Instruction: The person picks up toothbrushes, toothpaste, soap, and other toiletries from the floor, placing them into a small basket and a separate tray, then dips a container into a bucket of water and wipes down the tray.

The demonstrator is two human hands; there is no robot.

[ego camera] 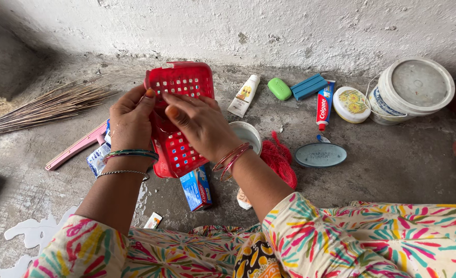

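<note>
Both hands on the red perforated basket (179,116), lifted off the concrete floor (392,170) and tipped up toward the camera. Left hand (130,121) wrapped round the basket's left rim, fingers closed on the edge, thumb pressed near the upper corner. Right hand (199,123) laid across the basket's open face, fingers together and bent inward over the mesh; hard to say whether pinching the plastic or only resting on it. Long axis of the basket running from far to near, top end just beyond the fingertips toward the wall (290,25), bottom end down below the wrists. Neither hand clearly nearer, both in contact; left carrying the grip at the side, right covering the middle.

Directly under the right wrist, a blue carton (196,189) flat on the floor. Just right of the right hand, a white round tub (248,135) and a bundle of red netting (280,157). Further right of the fingers, well apart: white tube (244,95), green soap (279,88), toothpaste tube (323,105), lidded bucket (413,87). Left of the left hand, a pink handle (76,146) and a twig broom (42,105).
</note>
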